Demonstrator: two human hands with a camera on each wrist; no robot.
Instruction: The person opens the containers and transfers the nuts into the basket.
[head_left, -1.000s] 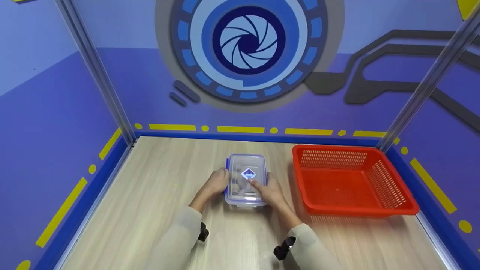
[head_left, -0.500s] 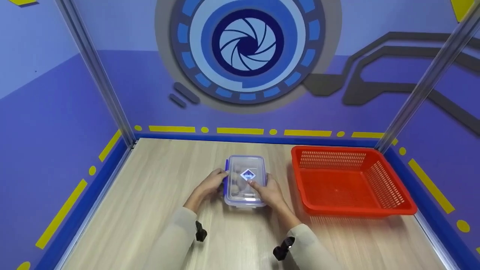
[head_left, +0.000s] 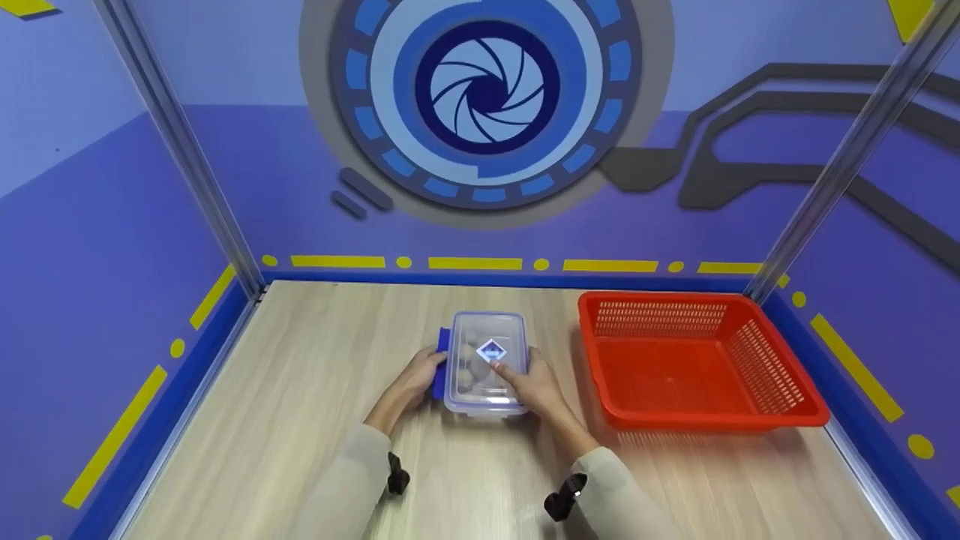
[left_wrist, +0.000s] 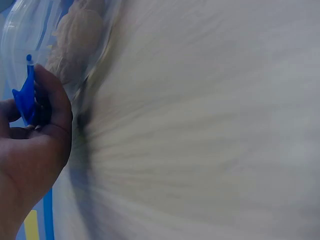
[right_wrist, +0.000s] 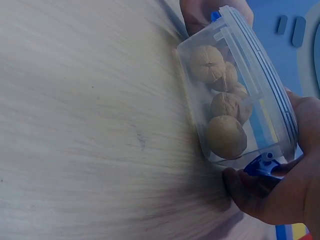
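A clear plastic food container with a lid sits on the table, several walnuts visible through its wall. On its left side a blue latch sticks outward from the lid. My left hand pinches this latch between thumb and curled fingers. From the right, my right hand grips the container, its thumb lying across the lid near the diamond label. In the right wrist view, that hand's fingers are curled by another blue latch, which also stands out from the wall.
A red plastic basket with slotted walls stands right of the container. The wooden table is enclosed by blue printed panels at the back and both sides.
The left-side latch has swung outward from the container, and my left hand has moved slightly left with it. My right hand keeps its grip. The whole head view has shifted a little.
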